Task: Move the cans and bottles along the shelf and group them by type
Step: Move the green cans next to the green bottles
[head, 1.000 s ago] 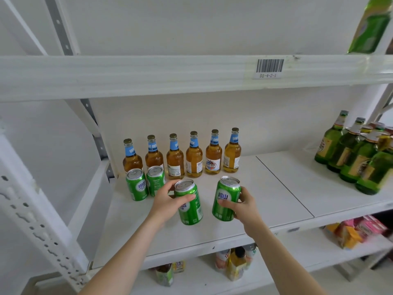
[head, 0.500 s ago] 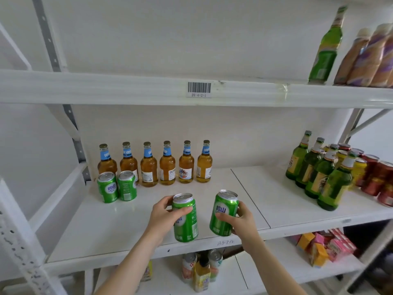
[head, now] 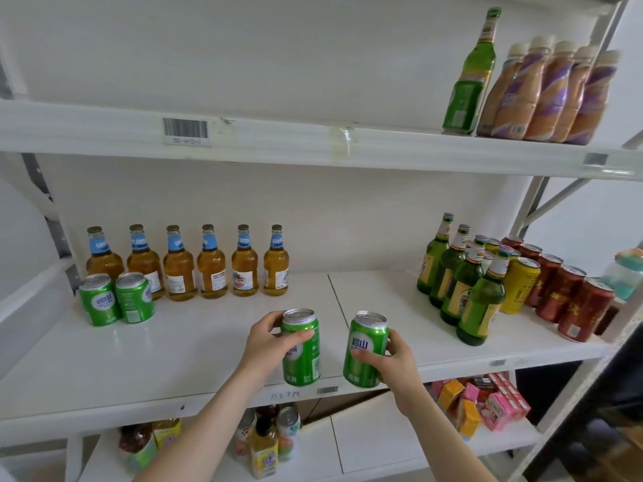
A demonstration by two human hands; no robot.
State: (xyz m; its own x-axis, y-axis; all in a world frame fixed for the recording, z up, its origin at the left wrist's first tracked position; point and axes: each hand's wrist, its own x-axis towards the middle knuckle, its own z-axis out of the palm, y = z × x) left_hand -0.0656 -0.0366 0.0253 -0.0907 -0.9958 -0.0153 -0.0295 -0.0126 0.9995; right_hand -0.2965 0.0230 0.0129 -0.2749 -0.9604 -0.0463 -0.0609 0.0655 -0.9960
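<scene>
My left hand [head: 266, 342] grips a green can [head: 302, 356], and my right hand [head: 395, 358] grips a second green can [head: 363, 351]. Both cans are upright over the front edge of the white middle shelf [head: 174, 349]. Two more green cans [head: 116, 299] stand at the far left, in front of a row of several amber bottles with blue neck labels [head: 212, 264]. On the right of the shelf stand several green glass bottles [head: 462, 283], a yellow can [head: 520, 285] and several red cans [head: 570, 295].
The upper shelf [head: 313, 144] carries a green bottle [head: 471, 78] and several brown-and-purple bottles [head: 549, 95] at its right. Below, the lower shelf holds mixed cans and bottles [head: 268, 440] and pink and orange cartons [head: 483, 401]. A white upright post [head: 570, 398] bounds the right side.
My view has swung right and upward, revealing the upper shelf's bottles and the red cans. Both hands still hold their green cans, which have moved rightward away from the two left cans.
</scene>
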